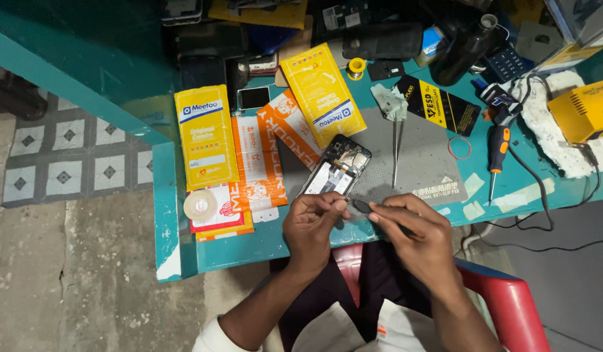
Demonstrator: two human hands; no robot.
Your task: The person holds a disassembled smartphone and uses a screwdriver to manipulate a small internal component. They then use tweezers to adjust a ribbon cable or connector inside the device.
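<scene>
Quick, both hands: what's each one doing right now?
Left hand: pinched shut on a thin strip, beside the opened phone.
Right hand: closed on a small dark tool.

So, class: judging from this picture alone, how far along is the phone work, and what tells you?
Done: the phone lies on the grey mat with its back off and its insides showing. In hand: the left hand and right hand pinch a small dark part between them, just in front of the phone. Left: the phone is not closed up; tweezers and a screwdriver lie unused.
</scene>
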